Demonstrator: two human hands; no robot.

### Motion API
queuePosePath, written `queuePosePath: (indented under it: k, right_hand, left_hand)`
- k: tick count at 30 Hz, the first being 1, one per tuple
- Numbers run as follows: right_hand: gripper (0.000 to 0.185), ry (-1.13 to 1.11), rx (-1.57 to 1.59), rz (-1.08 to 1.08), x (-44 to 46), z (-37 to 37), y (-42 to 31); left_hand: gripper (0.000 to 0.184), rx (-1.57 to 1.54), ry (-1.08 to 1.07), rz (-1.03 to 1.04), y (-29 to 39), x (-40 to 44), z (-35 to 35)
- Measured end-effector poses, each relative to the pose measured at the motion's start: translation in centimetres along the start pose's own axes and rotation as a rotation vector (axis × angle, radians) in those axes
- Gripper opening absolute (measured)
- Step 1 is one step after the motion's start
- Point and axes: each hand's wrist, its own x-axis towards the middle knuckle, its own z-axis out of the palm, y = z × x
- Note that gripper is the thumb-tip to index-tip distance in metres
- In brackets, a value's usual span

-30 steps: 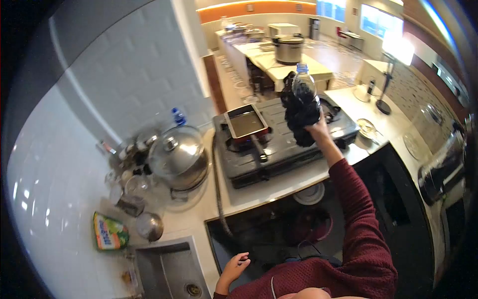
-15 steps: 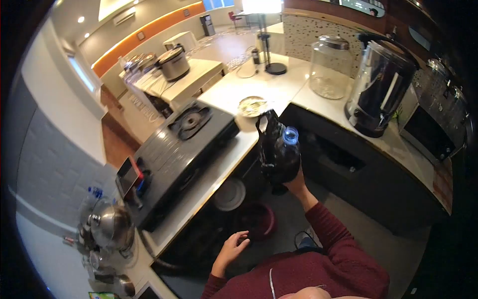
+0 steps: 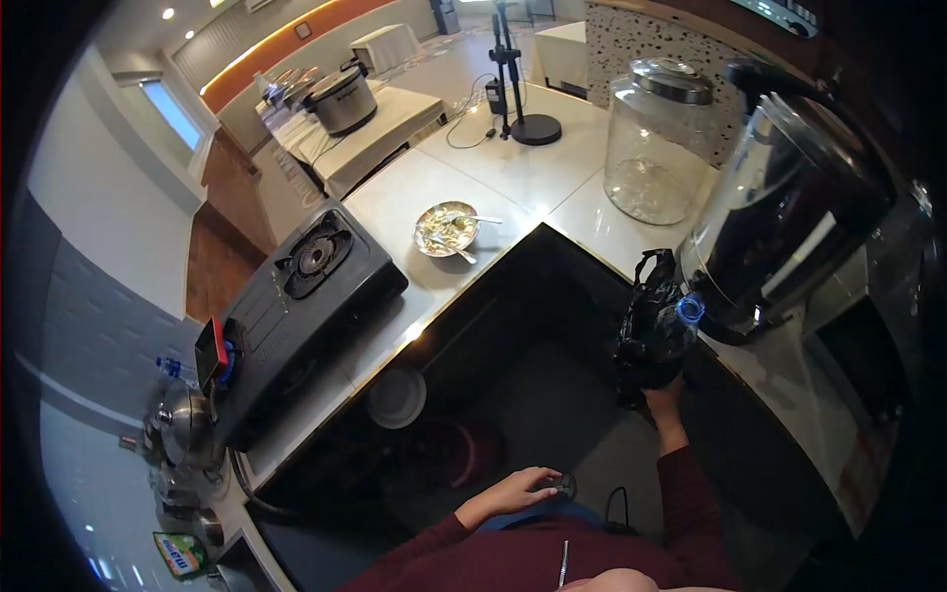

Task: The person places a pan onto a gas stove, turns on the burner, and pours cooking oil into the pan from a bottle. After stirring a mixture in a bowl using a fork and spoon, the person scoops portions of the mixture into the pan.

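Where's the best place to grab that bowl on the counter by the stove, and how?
Probably the rim of the bowl on the stove side, with the empty left hand: thumb over the lip, fingers under the outer wall. Both utensil handles stick out over the opposite side, so that side looks awkward. It's upright with food inside, so keep it level.

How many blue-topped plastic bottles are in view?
2. One clear plastic bottle is in the right hand, with a crumpled black plastic bag; another blue-topped bottle is by the shiny metal pot at far left. More may be hidden there.
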Motion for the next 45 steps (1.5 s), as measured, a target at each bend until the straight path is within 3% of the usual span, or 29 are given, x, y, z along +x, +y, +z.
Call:
queuePosePath:
  k: [8, 14, 18, 20, 23, 28, 33, 36, 42, 45]
  right_hand:
    - [0.084, -0.124, -0.096, -0.113, 14.2, 10.5, 5.4]
    - [0.080, -0.005, 0.022, -0.166, 26.6, 20.3, 7.6]
    - [0.084, 0.095, -0.141, -0.177, 33.3, 24.7, 13.9]
    - [0.083, 0.098, -0.131, -0.119, 36.1, 25.8, 15.3]
    - [0.080, 0.226, -0.278, -0.295, 40.0, 28.3, 20.7]
    - [0.092, 0.196, -0.382, -0.168, 43.2, 30.5, 22.1]
    - [0.103, 0.190, -0.535, -0.140, 46.5, 30.5, 23.9]
    - [0.099, 0.283, -0.653, -0.480, 52.2, 30.6, 27.3]
    - [0.097, 0.332, -0.611, -0.584, 48.8, 30.3, 25.2]
    - [0.097, 0.345, -0.604, -0.618, 47.6, 30.6, 24.7]
  left_hand:
    - [0.040, -0.090, 0.257, -0.179, -4.4, 2.1, -5.9]
    - [0.041, -0.058, 0.338, -0.142, -8.6, 4.9, -9.2]
    - [0.042, -0.132, 0.303, -0.301, -9.4, 6.8, -9.5]
    - [0.042, -0.188, 0.278, -0.314, -10.6, 7.8, -8.3]
    - [0.041, -0.225, 0.325, -0.327, -12.5, 9.9, -5.9]
    - [0.038, -0.499, 0.432, -0.455, -14.5, 13.8, 1.4]
    - [0.036, -0.691, 0.447, -0.327, -16.8, 19.7, 10.4]
    - [0.035, -0.710, 0.485, -0.205, -19.1, 23.3, 13.5]
    - [0.031, -0.790, 0.524, -0.135, -25.7, 31.2, 16.9]
    - [0.029, -0.785, 0.649, -0.113, -28.4, 33.5, 19.2]
